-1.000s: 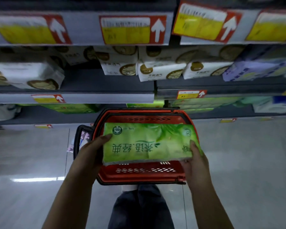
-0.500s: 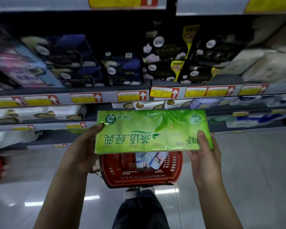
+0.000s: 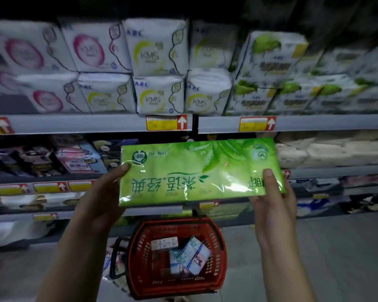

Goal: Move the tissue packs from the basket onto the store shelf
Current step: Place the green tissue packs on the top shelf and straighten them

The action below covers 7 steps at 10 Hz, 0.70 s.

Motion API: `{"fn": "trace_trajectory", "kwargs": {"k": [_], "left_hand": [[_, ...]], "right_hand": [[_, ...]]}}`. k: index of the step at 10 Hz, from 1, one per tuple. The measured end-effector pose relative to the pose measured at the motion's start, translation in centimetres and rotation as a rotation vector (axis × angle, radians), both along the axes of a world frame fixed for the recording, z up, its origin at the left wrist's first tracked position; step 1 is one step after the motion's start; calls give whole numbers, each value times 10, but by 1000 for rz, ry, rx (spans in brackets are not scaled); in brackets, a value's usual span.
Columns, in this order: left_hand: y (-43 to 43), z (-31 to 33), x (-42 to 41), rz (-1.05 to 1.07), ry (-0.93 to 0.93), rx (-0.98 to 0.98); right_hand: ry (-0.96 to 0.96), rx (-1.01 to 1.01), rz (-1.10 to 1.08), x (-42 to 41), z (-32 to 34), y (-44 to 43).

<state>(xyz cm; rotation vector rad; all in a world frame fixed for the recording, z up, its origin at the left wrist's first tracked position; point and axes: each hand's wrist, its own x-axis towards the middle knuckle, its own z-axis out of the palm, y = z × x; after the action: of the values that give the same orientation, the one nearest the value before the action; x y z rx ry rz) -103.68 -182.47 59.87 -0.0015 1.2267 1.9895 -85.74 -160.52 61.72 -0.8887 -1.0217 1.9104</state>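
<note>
While one basket sits below, left hand and right hand pinch ends of one green tissue pack.

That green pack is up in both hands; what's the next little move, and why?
Probably ease the green tissue pack forward onto a shelf: the left hand and right hand grip its ends, and it hangs above the basket, not yet shelved.

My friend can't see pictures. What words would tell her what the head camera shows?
A left hand and a right hand hold a long green plastic-wrapped tissue pack by its ends, before grey store shelves stacked with white soft packs. Below, a red plastic mesh basket holds a few small boxes.
</note>
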Motion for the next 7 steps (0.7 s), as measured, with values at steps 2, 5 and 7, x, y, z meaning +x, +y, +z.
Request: {"fn": "trace_trajectory", "kwargs": {"k": [2, 5, 7], "left_hand": [[6, 60, 6, -107, 238, 97], [1, 75, 11, 36, 231, 128], [2, 82, 14, 93, 253, 218]], "right_hand": [[153, -6, -49, 1, 31, -4], [454, -221, 123, -8, 38, -17], [575, -306, 228, -20, 46, -31]]}}
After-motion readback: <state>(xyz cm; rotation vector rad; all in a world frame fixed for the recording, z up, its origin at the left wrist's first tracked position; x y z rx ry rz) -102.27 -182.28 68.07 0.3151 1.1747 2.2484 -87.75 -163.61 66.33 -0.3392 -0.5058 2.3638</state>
